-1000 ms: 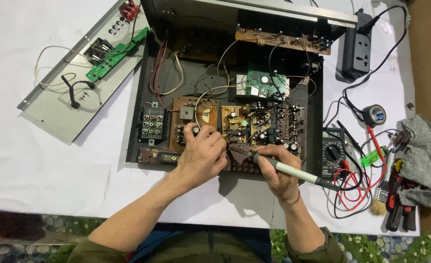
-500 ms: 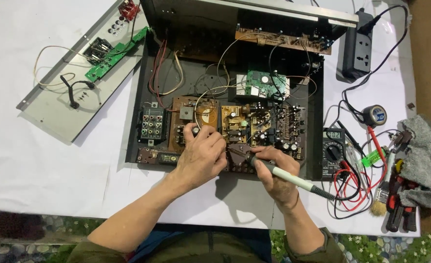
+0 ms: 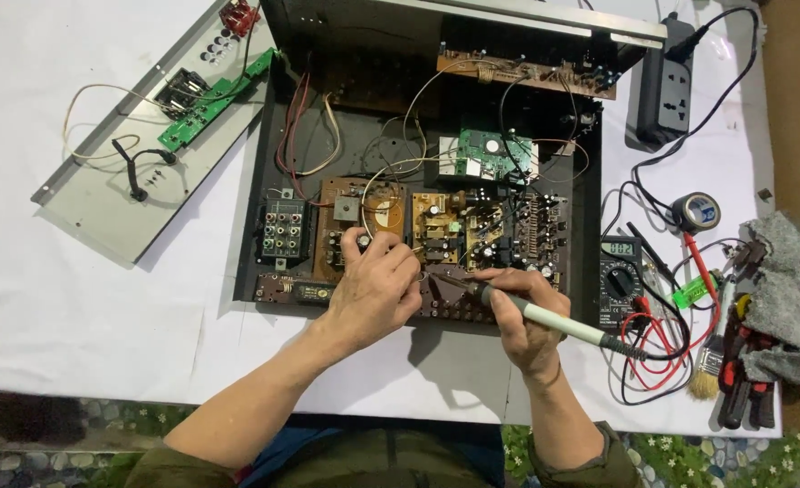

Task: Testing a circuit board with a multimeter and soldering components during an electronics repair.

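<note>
2 hands at work over 1 open black chassis (image 3: 254, 226) on a white-covered table (image 3: 47, 325), near its front edge

Left hand (image 3: 375, 294) curled tight, fingertips pinched together on something too small to make out, resting on the brown circuit board (image 3: 350, 221) at the chassis front. Right hand (image 3: 525, 318) closed round 1 soldering iron (image 3: 545, 318) with a pale handle, tip aimed left toward the left fingertips, just above the front row of components; black cord trailing right off the handle

Open room: wide bare cloth to the left of the chassis and along the front edge under the forearms. Tight on the right, between the chassis wall and the table's right edge

Crowding the right side: 1 multimeter (image 3: 619, 282) touching the chassis wall, tangled red and black test leads (image 3: 658, 348) just beside the iron's cord, 1 roll of black tape (image 3: 695, 213), 1 small green gadget (image 3: 689, 291), 1 brush (image 3: 709, 366), red-handled pliers (image 3: 745, 402) partly under 1 grey rag (image 3: 784, 289). 1 black power strip (image 3: 664, 95) at the far right corner, well apart from the hands

Inside the chassis: 1 green board (image 3: 486, 155) raised in the middle, 1 long brown board (image 3: 527, 74) along the back, loose wires looping between them

Far left, well apart: 1 grey metal panel (image 3: 102, 203) lying at a slant, carrying 1 narrow green board (image 3: 215, 101) and 1 loose pale wire (image 3: 88, 95)
</note>
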